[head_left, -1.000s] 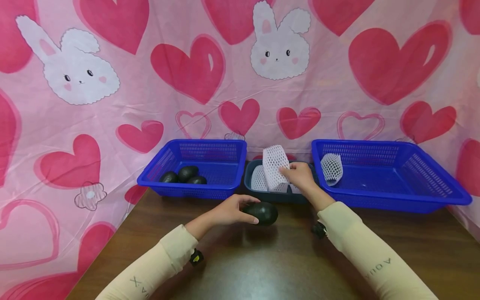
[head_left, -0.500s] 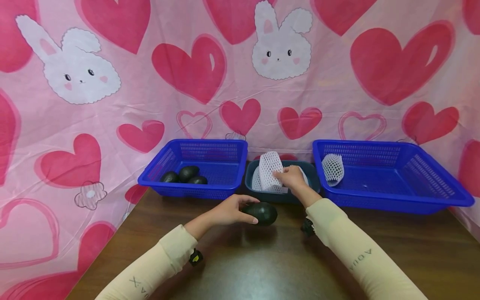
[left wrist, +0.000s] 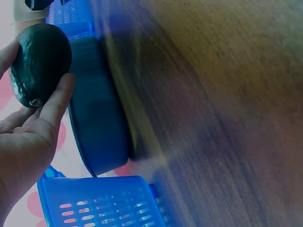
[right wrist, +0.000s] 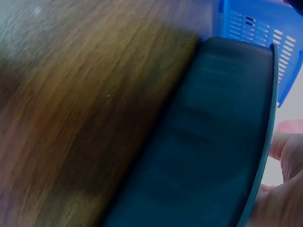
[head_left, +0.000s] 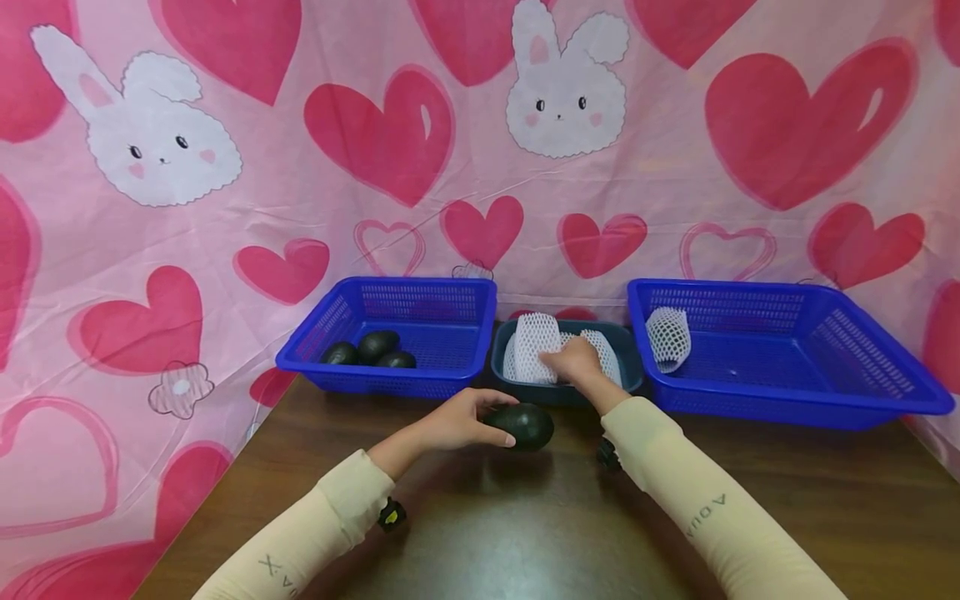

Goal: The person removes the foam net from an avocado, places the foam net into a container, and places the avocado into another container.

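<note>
My left hand grips a dark green avocado just above the wooden table, in front of the teal tray. In the left wrist view, thumb and fingers go round the avocado. At the tray, my right hand reaches over the front rim and pinches a white foam net sleeve by its right side; its fingertips are partly hidden. More foam sleeves lie in the tray. The right wrist view shows the hand behind the tray wall.
A blue basket on the left holds several avocados. In the blue basket on the right, one net-wrapped avocado lies at the left end. A pink heart-patterned cloth hangs behind.
My right hand has moved left and down, lowering the foam sleeve further into the tray. The left hand and its avocado have stayed almost still.
</note>
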`<state>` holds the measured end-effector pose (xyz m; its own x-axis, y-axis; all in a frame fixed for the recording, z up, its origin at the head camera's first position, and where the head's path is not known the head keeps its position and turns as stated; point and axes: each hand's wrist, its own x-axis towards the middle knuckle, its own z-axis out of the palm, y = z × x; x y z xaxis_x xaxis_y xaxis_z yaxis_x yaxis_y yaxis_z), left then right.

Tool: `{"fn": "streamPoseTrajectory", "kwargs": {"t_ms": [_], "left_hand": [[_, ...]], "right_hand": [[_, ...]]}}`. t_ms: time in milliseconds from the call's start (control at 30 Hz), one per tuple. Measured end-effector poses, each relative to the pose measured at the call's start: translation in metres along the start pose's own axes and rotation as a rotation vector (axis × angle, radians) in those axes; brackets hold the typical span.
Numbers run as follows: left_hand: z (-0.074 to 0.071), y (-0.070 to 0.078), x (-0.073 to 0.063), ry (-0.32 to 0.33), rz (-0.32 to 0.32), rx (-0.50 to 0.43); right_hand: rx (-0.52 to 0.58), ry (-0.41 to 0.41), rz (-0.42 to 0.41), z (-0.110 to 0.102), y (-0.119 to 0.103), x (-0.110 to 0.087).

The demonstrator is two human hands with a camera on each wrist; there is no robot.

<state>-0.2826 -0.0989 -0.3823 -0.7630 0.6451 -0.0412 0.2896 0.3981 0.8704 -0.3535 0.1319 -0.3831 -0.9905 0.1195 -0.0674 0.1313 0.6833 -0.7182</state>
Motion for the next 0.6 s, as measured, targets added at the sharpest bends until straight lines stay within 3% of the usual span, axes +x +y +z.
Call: {"fn": "streamPoseTrajectory", "kwargs": {"t_ms": [167, 367, 600], "left_hand": [[-0.0001, 0.0002, -0.0005, 0.002, -0.001, -0.005], [-0.0001, 0.001, -0.0013, -0.003, 0.004, -0.022], [-0.0001, -0.0007, -0.0009, 0.001, 0.014, -0.02]], "right_hand": [[-0.111, 0.023, -0.075, 0.0008, 0.0006, -0.0003], [-0.17, 0.035, -0.115, 0.0023, 0.0001, -0.0006], [-0.134, 0.103, -0.159, 0.0053, -0.0008, -0.0002]]}}
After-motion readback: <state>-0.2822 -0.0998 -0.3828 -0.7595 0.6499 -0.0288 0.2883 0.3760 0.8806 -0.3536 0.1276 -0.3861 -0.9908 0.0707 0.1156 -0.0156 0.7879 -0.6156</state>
